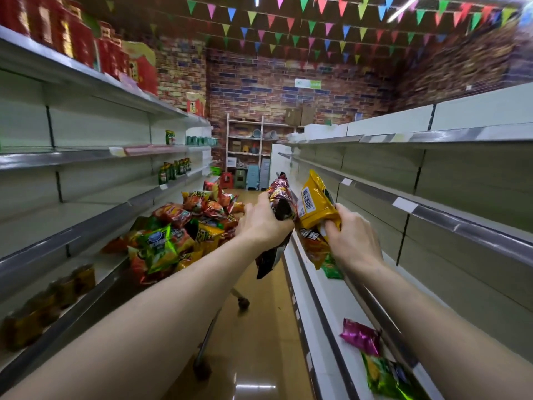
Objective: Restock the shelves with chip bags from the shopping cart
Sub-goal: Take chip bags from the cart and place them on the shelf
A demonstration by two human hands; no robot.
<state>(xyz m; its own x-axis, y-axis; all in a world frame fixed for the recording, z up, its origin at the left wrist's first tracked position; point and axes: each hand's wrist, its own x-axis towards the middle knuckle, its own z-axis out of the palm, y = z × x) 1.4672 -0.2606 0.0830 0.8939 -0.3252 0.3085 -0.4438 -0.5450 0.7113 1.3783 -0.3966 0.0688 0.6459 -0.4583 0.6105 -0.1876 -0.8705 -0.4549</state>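
Observation:
My left hand (264, 222) grips a dark red and black chip bag (281, 202) in the middle of the aisle. Just right of it, my right hand (353, 236) holds a yellow chip bag (317, 199) together with an orange one (313, 245) hanging below. Both hands are above the front edge of the right-hand low shelf (320, 321). The shopping cart (184, 232), heaped with red, orange, yellow and green chip bags, stands to the left behind my left arm. A magenta bag (360, 336) and a green bag (386, 376) lie on the low shelf.
White shelf units line both sides of the aisle; the right unit (461, 197) has bare boards above. The left unit carries green bottles (173, 171), brown packets (49, 301) low down and red boxes (75, 36) on top. Stools and a rack stand at the far brick wall.

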